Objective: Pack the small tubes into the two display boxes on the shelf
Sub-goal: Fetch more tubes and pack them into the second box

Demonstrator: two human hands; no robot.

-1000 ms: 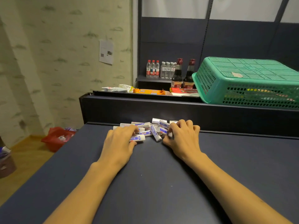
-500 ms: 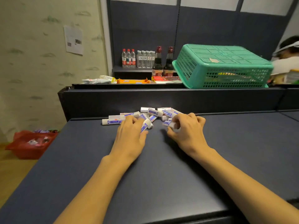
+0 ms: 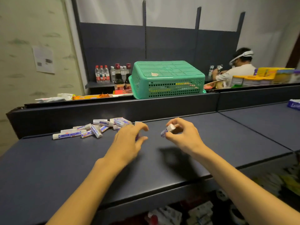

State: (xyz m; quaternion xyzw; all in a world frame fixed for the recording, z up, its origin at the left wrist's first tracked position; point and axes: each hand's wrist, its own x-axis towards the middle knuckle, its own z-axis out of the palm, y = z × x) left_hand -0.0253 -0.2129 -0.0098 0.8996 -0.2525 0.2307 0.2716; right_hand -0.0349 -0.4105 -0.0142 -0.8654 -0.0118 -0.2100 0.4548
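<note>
Several small white tubes with blue and purple labels lie in a loose pile (image 3: 95, 129) at the back left of the dark shelf top (image 3: 81, 159). My left hand (image 3: 128, 142) hovers right of the pile, fingers curled round a small tube (image 3: 137, 133) that is mostly hidden behind them. My right hand (image 3: 181, 135) is raised above the shelf and pinches another tube (image 3: 168, 129) between thumb and fingers. No display box can be made out clearly in this view.
A green mesh basket (image 3: 167, 78) stands upside down on the raised ledge behind. Bottles (image 3: 112, 73) stand left of it. Another person (image 3: 233, 69) wearing a headset works at the far right, next to yellow boxes (image 3: 266, 75). A blue-white pack (image 3: 294, 104) lies on the right shelf.
Both hands have lifted off the pile and moved right, each holding a tube. The camera has swung right and up, bringing the other person into view.
</note>
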